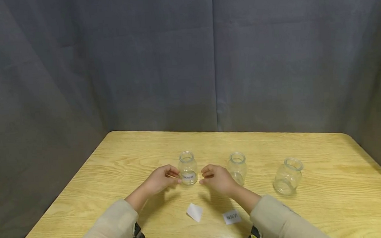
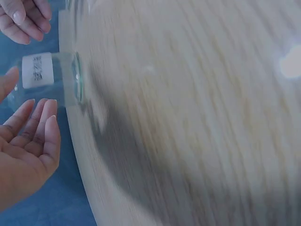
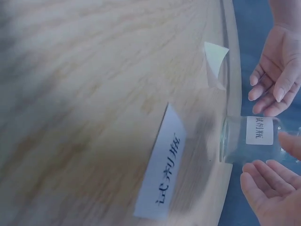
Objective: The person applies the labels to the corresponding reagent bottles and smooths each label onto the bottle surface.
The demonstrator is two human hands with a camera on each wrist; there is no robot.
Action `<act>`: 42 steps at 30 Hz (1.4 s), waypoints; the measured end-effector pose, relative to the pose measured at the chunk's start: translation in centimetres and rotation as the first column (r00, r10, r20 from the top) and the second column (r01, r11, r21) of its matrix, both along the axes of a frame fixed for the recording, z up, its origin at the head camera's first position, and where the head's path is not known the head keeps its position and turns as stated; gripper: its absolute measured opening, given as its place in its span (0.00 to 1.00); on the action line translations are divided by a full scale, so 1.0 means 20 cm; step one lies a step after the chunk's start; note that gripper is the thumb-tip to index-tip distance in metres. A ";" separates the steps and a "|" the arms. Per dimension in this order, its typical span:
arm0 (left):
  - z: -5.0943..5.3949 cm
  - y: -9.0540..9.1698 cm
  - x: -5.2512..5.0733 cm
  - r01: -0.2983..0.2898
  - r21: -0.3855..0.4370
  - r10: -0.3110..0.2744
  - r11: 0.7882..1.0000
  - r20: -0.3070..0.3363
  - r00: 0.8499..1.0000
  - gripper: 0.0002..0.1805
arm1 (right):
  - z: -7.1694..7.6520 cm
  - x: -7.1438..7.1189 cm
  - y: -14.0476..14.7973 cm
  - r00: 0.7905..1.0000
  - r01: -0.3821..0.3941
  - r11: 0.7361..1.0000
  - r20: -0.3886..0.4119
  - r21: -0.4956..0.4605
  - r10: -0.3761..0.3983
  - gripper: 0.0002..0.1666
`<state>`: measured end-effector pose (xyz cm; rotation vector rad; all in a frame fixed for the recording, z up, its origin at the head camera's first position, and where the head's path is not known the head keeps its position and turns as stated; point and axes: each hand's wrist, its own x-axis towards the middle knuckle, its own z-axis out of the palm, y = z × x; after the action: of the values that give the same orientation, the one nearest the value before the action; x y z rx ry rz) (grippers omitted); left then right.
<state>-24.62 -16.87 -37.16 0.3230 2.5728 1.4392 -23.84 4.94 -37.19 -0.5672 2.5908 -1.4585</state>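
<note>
A clear glass jar (image 1: pixel 187 166) with a white label (image 1: pixel 189 177) bearing handwriting stands upright between the two hands. The left hand (image 1: pixel 162 179) is at the jar's left side, fingers loosely bent; whether its fingertips touch the glass I cannot tell. Across a small gap on the other side is the right hand (image 1: pixel 217 179), its fingers relaxed around nothing. In the left wrist view the label (image 2: pixel 38 70) faces the camera. The right wrist view also has the jar (image 3: pixel 237 153) between both hands.
Two more glass jars stand to the right, a nearer one (image 1: pixel 237 163) partly behind the right hand and a farther one (image 1: pixel 288 176). A folded white paper piece (image 1: pixel 194 212) and a handwritten label (image 1: pixel 232 216) lie in front on the wooden table (image 1: pixel 140 150).
</note>
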 end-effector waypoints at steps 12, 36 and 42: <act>0.03 0.06 0.12 0.103 0.066 -0.107 0.992 0.065 0.992 0.17 | 0.03 0.09 0.06 0.994 -0.106 0.994 0.037 0.012 0.105 0.18; 0.00 0.33 0.20 0.300 0.179 -0.338 0.937 0.254 0.906 0.14 | -0.01 0.21 0.33 0.970 -0.176 0.984 0.172 0.002 0.173 0.20; -0.04 0.39 0.24 0.206 0.208 -0.269 0.956 0.345 0.899 0.10 | -0.04 0.23 0.36 0.958 -0.128 0.991 0.250 -0.050 0.136 0.18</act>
<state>-19.89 -9.02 -37.95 0.3388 2.0425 1.4644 -19.20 12.08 -37.92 -0.5093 2.2919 -1.4305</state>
